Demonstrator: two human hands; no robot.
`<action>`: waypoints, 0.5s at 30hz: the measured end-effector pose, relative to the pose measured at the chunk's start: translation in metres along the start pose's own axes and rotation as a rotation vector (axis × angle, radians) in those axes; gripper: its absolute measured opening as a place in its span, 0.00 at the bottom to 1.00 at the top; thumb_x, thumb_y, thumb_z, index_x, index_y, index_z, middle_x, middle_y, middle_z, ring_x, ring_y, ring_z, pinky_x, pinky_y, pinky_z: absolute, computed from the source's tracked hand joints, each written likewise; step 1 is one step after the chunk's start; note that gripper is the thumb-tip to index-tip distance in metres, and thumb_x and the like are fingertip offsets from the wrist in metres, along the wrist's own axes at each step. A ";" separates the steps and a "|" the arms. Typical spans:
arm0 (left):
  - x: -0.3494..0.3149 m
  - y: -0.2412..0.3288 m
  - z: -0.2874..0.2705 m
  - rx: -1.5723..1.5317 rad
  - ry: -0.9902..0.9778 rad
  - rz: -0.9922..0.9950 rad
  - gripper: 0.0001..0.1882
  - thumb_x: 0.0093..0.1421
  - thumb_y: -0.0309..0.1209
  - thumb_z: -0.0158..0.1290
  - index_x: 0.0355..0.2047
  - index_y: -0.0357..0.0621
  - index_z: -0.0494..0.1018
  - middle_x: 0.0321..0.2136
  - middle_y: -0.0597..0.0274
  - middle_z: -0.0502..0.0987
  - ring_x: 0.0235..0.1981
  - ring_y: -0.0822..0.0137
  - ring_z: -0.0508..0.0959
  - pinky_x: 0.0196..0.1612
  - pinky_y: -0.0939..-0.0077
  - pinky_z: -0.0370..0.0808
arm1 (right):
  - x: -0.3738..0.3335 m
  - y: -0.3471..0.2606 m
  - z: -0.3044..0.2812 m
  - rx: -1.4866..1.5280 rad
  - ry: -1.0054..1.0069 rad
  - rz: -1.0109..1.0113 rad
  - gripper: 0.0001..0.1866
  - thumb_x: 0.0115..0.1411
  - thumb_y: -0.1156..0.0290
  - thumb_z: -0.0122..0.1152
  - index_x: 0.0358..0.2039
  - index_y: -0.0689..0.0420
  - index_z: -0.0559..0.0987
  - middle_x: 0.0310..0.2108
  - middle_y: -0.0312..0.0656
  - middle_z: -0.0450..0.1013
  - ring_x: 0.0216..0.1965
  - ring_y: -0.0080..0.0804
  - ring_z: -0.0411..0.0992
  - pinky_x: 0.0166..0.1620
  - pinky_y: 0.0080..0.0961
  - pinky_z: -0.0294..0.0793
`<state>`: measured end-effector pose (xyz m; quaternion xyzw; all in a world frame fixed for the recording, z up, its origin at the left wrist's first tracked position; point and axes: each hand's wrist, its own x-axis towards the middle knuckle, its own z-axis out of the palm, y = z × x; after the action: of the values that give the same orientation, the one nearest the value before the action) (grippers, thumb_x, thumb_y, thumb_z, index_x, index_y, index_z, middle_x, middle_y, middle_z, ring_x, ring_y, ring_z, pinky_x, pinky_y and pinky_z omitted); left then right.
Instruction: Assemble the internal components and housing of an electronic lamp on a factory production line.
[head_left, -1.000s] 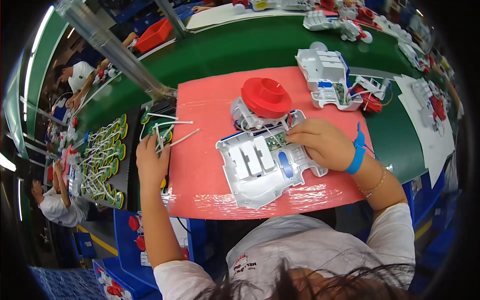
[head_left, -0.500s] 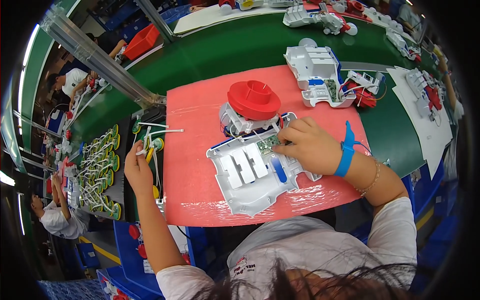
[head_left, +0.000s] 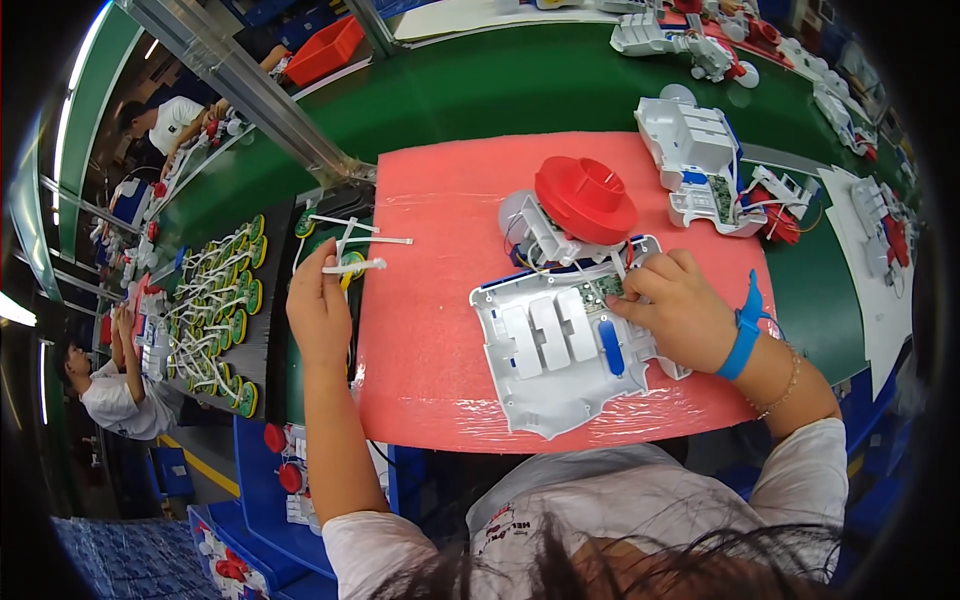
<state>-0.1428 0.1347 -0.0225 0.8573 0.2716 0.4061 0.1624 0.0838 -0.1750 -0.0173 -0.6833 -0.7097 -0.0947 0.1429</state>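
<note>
My left hand (head_left: 322, 305), at the left edge of the pink foam mat, pinches a white cable (head_left: 358, 267) whose connector end points right. Over the mat, my right hand (head_left: 678, 308) has its fingers closed at a green circuit board (head_left: 600, 292); anything between the fingertips is hidden. That board sits in an open white plastic housing (head_left: 520, 385) with a blue oval insert (head_left: 611, 347). Against the housing's far edge stands a white assembly topped by a red round part (head_left: 587, 200), with wires below it. A blue wrist strap (head_left: 743, 340) circles my right wrist.
On a black tray (head_left: 270, 340) at left lie several round green-and-yellow boards (head_left: 240, 325) with white cables. Another white housing (head_left: 690, 150) rests at the mat's far right corner. A metal post (head_left: 270, 95) rises behind the tray. A green conveyor (head_left: 500, 90) runs behind; co-workers sit at left.
The scene has shifted right in the view. My left hand has brought the white cable's connector end out past its fingers. My right hand stays at the circuit board.
</note>
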 end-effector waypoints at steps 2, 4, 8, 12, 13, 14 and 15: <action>0.004 0.001 -0.001 -0.010 -0.001 -0.006 0.13 0.62 0.30 0.43 0.42 0.38 0.72 0.37 0.52 0.74 0.39 0.58 0.74 0.42 0.72 0.70 | 0.004 -0.001 -0.001 -0.027 -0.023 -0.006 0.13 0.46 0.74 0.54 0.34 0.54 0.80 0.31 0.33 0.67 0.39 0.29 0.63 0.44 0.27 0.59; 0.008 0.001 -0.001 -0.046 -0.019 -0.022 0.13 0.62 0.30 0.42 0.43 0.38 0.71 0.39 0.52 0.73 0.41 0.59 0.73 0.43 0.72 0.69 | 0.006 -0.002 -0.004 -0.081 -0.069 -0.035 0.13 0.46 0.73 0.54 0.35 0.53 0.80 0.30 0.33 0.67 0.39 0.28 0.63 0.44 0.27 0.59; 0.017 0.000 -0.002 -0.199 -0.040 -0.096 0.14 0.62 0.29 0.42 0.45 0.37 0.71 0.42 0.52 0.73 0.43 0.63 0.73 0.46 0.75 0.68 | 0.005 0.000 -0.003 -0.078 -0.067 -0.043 0.13 0.46 0.74 0.55 0.35 0.52 0.80 0.30 0.34 0.67 0.39 0.28 0.63 0.44 0.27 0.59; 0.033 0.021 -0.014 -0.399 -0.060 -0.058 0.15 0.64 0.32 0.41 0.45 0.36 0.70 0.44 0.52 0.73 0.46 0.65 0.72 0.47 0.76 0.68 | 0.001 0.006 -0.010 0.162 -0.010 0.067 0.13 0.45 0.78 0.56 0.34 0.54 0.80 0.31 0.36 0.68 0.39 0.30 0.64 0.43 0.29 0.61; 0.037 0.035 -0.016 -0.513 -0.094 -0.078 0.16 0.64 0.33 0.40 0.46 0.36 0.70 0.43 0.52 0.73 0.46 0.65 0.72 0.48 0.76 0.68 | 0.000 0.007 -0.011 0.278 0.055 0.120 0.13 0.45 0.79 0.55 0.34 0.55 0.80 0.32 0.38 0.68 0.38 0.31 0.65 0.42 0.29 0.63; 0.041 0.055 -0.019 -0.708 -0.116 -0.162 0.17 0.65 0.35 0.39 0.47 0.35 0.68 0.41 0.51 0.74 0.46 0.66 0.73 0.46 0.76 0.70 | 0.000 0.007 -0.014 0.278 0.058 0.121 0.13 0.45 0.79 0.55 0.34 0.55 0.80 0.32 0.38 0.68 0.38 0.31 0.65 0.42 0.29 0.63; 0.045 0.057 -0.024 -0.750 -0.116 -0.134 0.18 0.65 0.35 0.39 0.47 0.34 0.67 0.39 0.51 0.75 0.45 0.66 0.73 0.45 0.76 0.71 | 0.002 0.006 -0.023 0.512 0.103 0.154 0.14 0.46 0.79 0.54 0.35 0.55 0.79 0.31 0.40 0.69 0.36 0.32 0.67 0.39 0.28 0.64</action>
<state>-0.1188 0.1177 0.0477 0.7403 0.1499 0.4167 0.5058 0.0911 -0.1805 0.0051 -0.6713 -0.6481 0.0644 0.3539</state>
